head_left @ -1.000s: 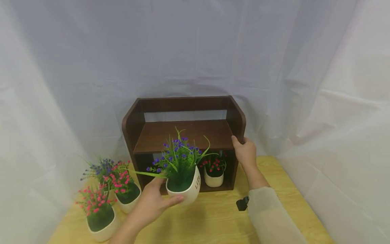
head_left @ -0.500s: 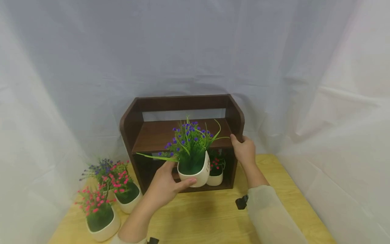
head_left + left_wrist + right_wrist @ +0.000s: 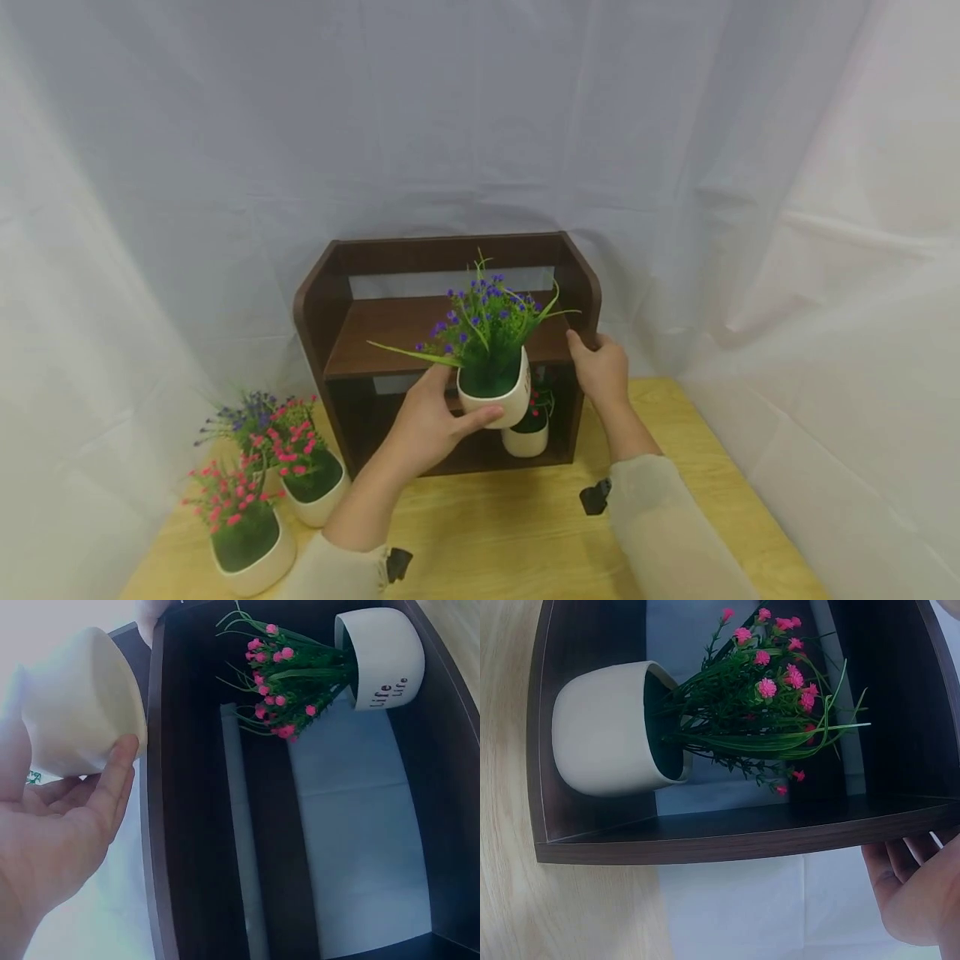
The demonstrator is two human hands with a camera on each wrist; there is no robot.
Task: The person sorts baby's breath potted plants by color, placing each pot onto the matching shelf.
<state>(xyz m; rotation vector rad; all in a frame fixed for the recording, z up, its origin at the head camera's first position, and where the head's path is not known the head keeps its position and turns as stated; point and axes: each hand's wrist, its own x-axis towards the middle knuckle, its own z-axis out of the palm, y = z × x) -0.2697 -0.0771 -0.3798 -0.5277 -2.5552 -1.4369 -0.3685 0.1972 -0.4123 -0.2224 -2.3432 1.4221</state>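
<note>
My left hand grips the white pot of an artificial plant with purple flowers, thumb across the front. The pot is held up in front of the dark brown two-tier shelf, level with its middle board. In the left wrist view, the raised pot appears beside the board's edge, fingers along its side. My right hand grips the shelf's right side panel, thumb at the inner front edge. A pink-flowered plant in a white pot stands in the lower compartment at the right; the raised pot partly hides it in the head view.
Several more potted plants stand left of the shelf on the wood-grain table: a pink one in front, another pink one and a purple one behind. White sheeting hangs behind and at both sides.
My left hand has carried the purple-flowered plant up, forward and to the right, from low in front of the shelf to the height of its middle board. The right hand stays on the side panel.
</note>
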